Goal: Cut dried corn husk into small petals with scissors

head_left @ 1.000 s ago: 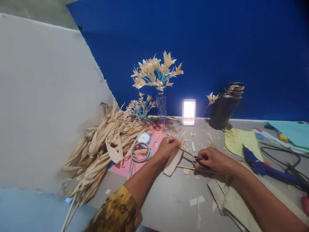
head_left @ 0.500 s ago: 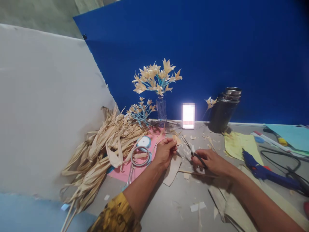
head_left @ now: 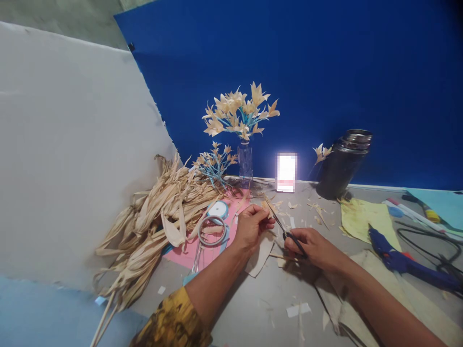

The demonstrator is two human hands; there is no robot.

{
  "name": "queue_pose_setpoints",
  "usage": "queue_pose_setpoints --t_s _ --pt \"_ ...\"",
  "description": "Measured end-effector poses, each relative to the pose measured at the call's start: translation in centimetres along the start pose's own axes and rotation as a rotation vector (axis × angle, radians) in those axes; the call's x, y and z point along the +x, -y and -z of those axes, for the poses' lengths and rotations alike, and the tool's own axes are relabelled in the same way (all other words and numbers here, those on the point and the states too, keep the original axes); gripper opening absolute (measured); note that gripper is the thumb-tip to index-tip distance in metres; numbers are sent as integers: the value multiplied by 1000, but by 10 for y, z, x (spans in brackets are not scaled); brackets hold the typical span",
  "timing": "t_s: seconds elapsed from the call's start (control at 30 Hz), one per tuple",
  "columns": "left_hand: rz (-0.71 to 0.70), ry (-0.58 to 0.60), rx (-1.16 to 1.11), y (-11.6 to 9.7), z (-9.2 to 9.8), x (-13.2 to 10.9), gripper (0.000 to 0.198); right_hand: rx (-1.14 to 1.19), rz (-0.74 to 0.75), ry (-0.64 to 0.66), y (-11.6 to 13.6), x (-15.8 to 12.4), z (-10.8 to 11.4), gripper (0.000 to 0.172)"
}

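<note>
My left hand (head_left: 253,227) pinches a small piece of dried corn husk (head_left: 265,206) between thumb and fingers. My right hand (head_left: 307,246) grips a pair of scissors (head_left: 278,220), its blades pointing up and left against the husk piece. Whether the blades are apart is hard to make out. Under my left hand lies a pale cut sheet (head_left: 259,260), and a thin stick (head_left: 280,257) runs below my right hand. Husk flowers on blue stems (head_left: 235,108) stand in a clear bottle (head_left: 245,164) behind, with a smaller bunch (head_left: 217,164) beside it.
A pile of dried corn husks (head_left: 148,231) fills the left side. Tape rolls (head_left: 212,231) lie on pink paper (head_left: 181,255). To the right are a dark flask (head_left: 342,166), a blue glue gun (head_left: 394,255) with its cable, and yellow paper (head_left: 365,217). A lit screen (head_left: 286,172) stands at the back.
The scissors have moved left, closer to my left hand, and their blades now meet the husk piece. The whole view has shifted slightly.
</note>
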State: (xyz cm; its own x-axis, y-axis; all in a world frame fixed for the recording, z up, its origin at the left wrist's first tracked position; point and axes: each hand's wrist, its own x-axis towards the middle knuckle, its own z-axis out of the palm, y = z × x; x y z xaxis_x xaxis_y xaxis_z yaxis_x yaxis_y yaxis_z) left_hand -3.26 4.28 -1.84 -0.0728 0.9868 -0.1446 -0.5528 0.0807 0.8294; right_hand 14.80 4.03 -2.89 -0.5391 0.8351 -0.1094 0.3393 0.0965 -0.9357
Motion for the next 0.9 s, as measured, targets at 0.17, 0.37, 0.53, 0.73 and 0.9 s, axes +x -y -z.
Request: queue_pose_setpoints --t_s 0.17,0.37,0.53,0.73,0.9 --pt "-3 0 9 1 -1 -1 36 6 -15 -12 0 0 0 55" --pt "13 15 13 2 3 2 34 -32 -29 -37 5 -1 0 49" --pt "9 28 3 3 4 4 34 -17 -62 -60 0 -1 -2 45" --pt "28 24 20 2 5 4 38 110 -94 -124 -5 4 -3 46" --pt "60 80 9 5 -1 -3 42 223 -42 -255 2 6 -1 41"
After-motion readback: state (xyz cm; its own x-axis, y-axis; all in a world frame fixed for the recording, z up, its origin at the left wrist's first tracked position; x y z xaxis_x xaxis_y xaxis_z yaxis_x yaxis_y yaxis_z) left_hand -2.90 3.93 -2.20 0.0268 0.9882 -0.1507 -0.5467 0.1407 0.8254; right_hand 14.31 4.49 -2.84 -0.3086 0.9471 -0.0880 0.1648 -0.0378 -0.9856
